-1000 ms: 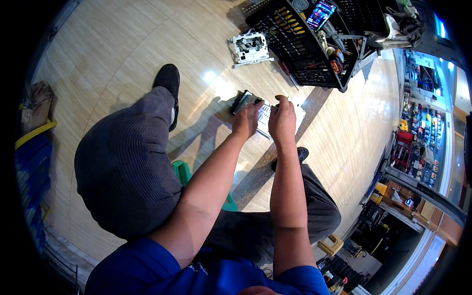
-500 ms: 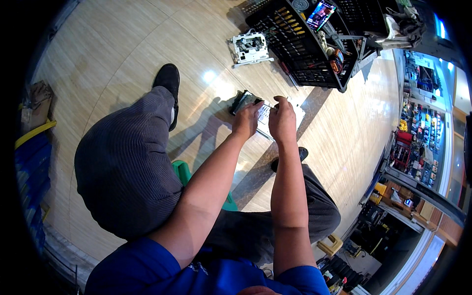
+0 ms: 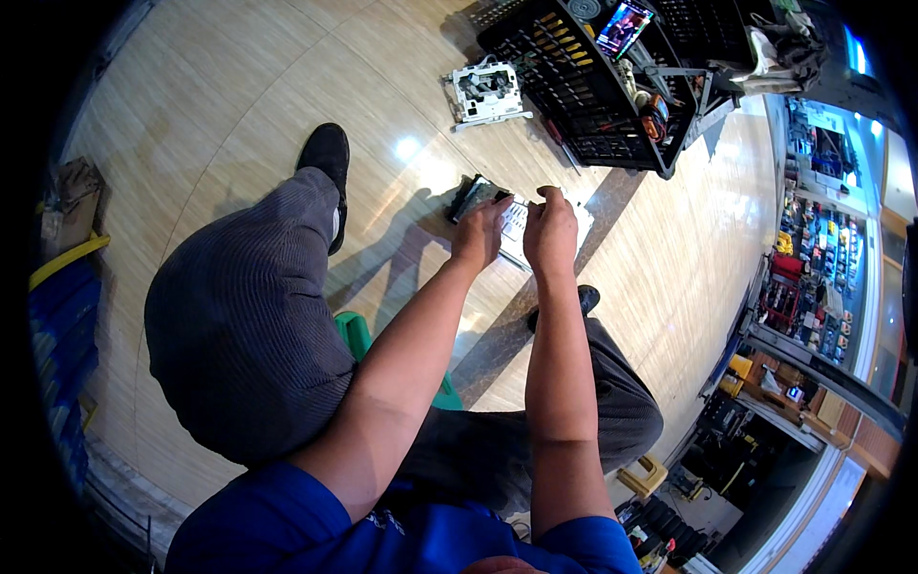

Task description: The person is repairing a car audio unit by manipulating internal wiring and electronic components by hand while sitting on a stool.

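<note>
A flat, pale metal-cased device (image 3: 513, 234) with slots in its top and a dark end lies on the floor in front of me. My left hand (image 3: 480, 231) is over its left side, fingers closed together around a small dark thing near the tips that I cannot make out. Across from it, my right hand (image 3: 551, 235) is above the device's right side with curled fingers; whatever they pinch is hidden behind the hand. A narrow gap separates the two hands. Beyond them, a white open-framed mechanism (image 3: 488, 94) sits on the floor.
A black slatted crate (image 3: 583, 105) with tools and a lit phone (image 3: 624, 29) stands at the far right. A screwdriver (image 3: 562, 143) lies beside it. Below me is a green stool (image 3: 355, 333). Blue bins (image 3: 65, 330) and a carton (image 3: 75, 203) are at left.
Both hands stay over the device, with only a very slight shift of the right hand and forearm. Nothing else has visibly moved.
</note>
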{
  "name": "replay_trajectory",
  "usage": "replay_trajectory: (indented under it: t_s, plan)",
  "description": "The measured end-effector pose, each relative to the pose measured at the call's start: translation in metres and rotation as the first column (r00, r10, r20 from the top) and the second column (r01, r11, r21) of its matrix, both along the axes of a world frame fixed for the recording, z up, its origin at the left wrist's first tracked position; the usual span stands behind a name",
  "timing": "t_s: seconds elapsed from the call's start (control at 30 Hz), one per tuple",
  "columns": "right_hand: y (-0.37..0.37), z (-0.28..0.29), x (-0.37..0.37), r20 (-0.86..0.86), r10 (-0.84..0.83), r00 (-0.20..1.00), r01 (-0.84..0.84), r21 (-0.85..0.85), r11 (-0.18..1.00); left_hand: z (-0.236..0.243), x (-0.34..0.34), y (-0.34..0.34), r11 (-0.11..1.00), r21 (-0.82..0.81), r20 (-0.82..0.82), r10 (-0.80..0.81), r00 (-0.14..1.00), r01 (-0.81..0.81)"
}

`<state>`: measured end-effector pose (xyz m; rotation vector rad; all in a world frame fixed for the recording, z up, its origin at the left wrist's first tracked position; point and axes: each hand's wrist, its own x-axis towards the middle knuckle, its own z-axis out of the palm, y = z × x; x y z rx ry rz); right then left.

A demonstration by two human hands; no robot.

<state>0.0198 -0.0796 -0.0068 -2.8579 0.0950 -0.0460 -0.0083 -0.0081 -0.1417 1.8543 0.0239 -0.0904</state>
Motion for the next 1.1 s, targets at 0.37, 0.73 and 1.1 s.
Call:
replay_trajectory:
  t_s: [0.37, 0.73, 1.1]
  plan:
    - [-0.004, -0.002, -0.002, 0.011, 0.009, 1.0, -0.009, -0.009, 1.0, 0.001, 0.001, 0.0, 0.999, -0.044, -0.004, 0.019, 1.0, -0.02]
    - [-0.013, 0.007, -0.012, -0.303, -0.055, 0.951, 0.014, -0.135, 0.991, -0.001, -0.001, 0.001, 0.991, -0.128, 0.029, 0.05, 0.998, -0.046]
    - [-0.096, 0.064, -0.069, -0.369, 0.095, 0.925, -0.137, -0.091, 0.986, 0.013, 0.001, 0.0, 0.993, -0.119, -0.186, -0.018, 0.982, -0.004]
